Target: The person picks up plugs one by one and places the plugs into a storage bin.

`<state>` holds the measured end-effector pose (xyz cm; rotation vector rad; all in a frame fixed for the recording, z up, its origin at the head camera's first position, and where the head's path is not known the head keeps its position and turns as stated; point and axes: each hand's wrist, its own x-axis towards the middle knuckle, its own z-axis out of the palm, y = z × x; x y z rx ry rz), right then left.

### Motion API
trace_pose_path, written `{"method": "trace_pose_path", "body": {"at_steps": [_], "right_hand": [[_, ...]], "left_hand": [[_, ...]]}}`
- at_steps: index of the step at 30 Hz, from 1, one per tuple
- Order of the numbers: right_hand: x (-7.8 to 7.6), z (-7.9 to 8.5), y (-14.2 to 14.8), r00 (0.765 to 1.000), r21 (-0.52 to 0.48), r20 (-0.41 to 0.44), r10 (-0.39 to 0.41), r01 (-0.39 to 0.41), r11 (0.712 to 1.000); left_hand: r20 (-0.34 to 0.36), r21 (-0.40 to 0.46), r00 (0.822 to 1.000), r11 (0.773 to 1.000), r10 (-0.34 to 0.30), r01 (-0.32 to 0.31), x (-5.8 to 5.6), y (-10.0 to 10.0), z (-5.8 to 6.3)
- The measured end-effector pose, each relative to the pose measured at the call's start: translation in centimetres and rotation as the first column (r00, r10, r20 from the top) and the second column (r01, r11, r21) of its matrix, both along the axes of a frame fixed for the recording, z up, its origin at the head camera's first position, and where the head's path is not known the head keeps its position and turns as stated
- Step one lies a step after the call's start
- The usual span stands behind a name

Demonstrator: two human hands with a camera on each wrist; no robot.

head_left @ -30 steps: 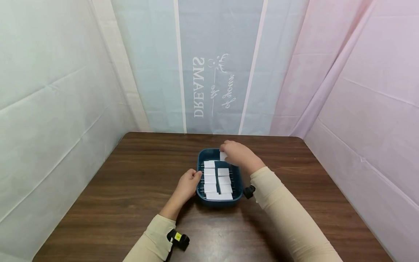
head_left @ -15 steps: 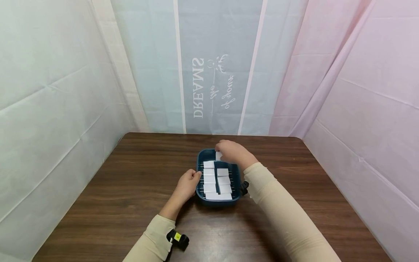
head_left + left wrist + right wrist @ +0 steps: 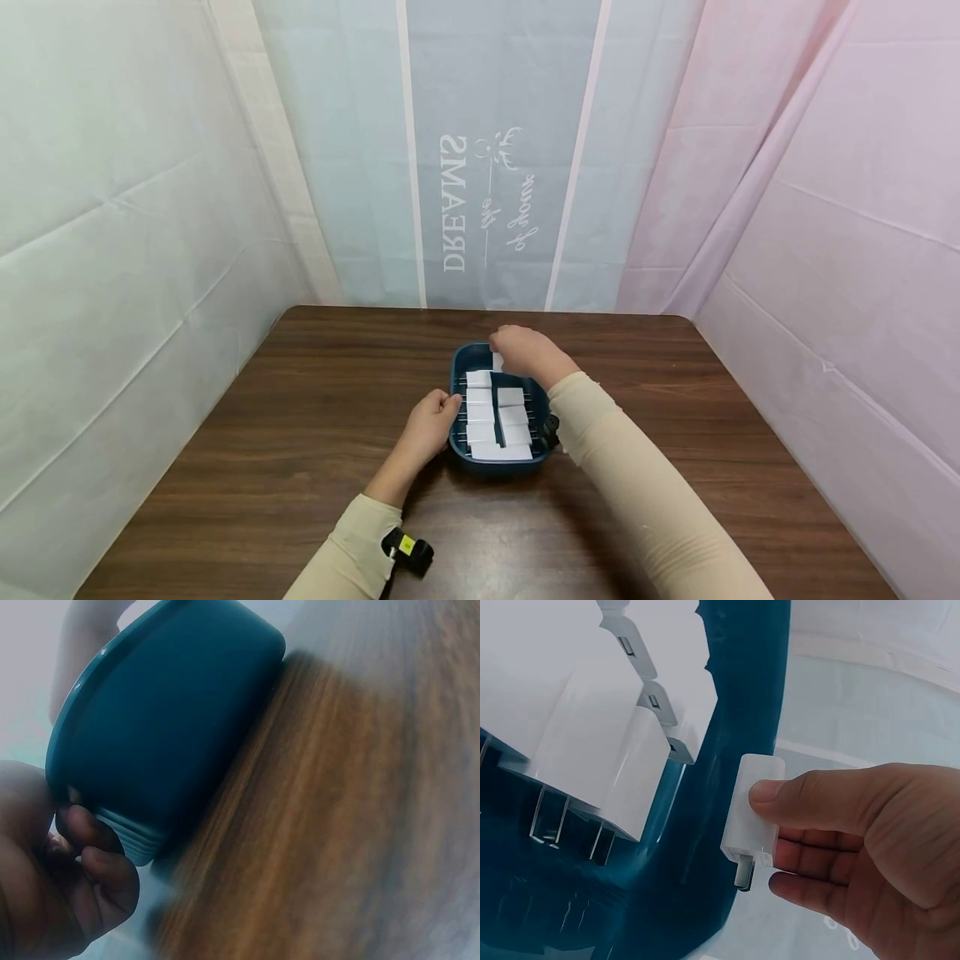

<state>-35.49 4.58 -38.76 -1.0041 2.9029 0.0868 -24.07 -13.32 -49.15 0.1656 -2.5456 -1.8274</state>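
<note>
A dark teal plastic bin (image 3: 501, 467) with rounded corners stands on the table, holding white USB wall chargers (image 3: 514, 415) in two columns, their metal prongs pointing outward to the sides. My left hand (image 3: 429, 423) grips the bin's left rim, fingers curled under its edge in the left wrist view. At the bin's far end, my right hand (image 3: 527, 352) pinches a single USB wall charger (image 3: 751, 806) between thumb and fingers. Its prongs point downward in the right wrist view, apart from the rows of chargers. In the head view, the hand hides most of this charger.
The brown wooden table (image 3: 300, 433) spreads around the bin on every side. Behind its far edge hangs a pale blue curtain (image 3: 495, 100) with reversed lettering, and light fabric walls (image 3: 135, 208) stand left and right.
My right hand has shifted left along the bin's far end with the charger in its grip. The left hand has stayed on the rim, and the chargers in the bin have not moved.
</note>
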Motion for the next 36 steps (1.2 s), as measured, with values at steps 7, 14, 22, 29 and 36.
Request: {"method": "trace_pose_path", "body": {"at_steps": [7, 14, 22, 29, 36], "right_hand": [[-0.4, -0.6, -0.3, 1.000, 0.031, -0.021, 0.008, -0.008, 0.999], [-0.7, -1.0, -0.4, 1.000, 0.052, 0.002, -0.003, 0.003, 0.999], [-1.1, -1.5, -0.6, 1.000, 0.057, 0.000, -0.011, 0.011, 0.998], [-1.5, -2.2, -0.8, 0.999, 0.081, 0.015, -0.038, 0.036, 0.996], [-1.4, -2.5, -0.9, 0.999, 0.071, 0.008, -0.045, 0.044, 0.996]], "left_hand": [[-0.020, -0.010, 1.000, 1.000, -0.001, 0.000, 0.0, 0.0, -0.1], [-0.032, -0.012, 0.999, 1.000, -0.015, 0.015, 0.2, 0.0, 0.1], [-0.025, -0.019, 1.000, 1.000, -0.012, 0.011, 0.1, -0.2, 0.3], [-0.017, -0.014, 1.000, 1.000, -0.012, 0.011, 0.1, -0.1, 0.1], [-0.020, -0.002, 1.000, 1.000, -0.009, 0.009, 0.1, -0.2, 0.1]]}}
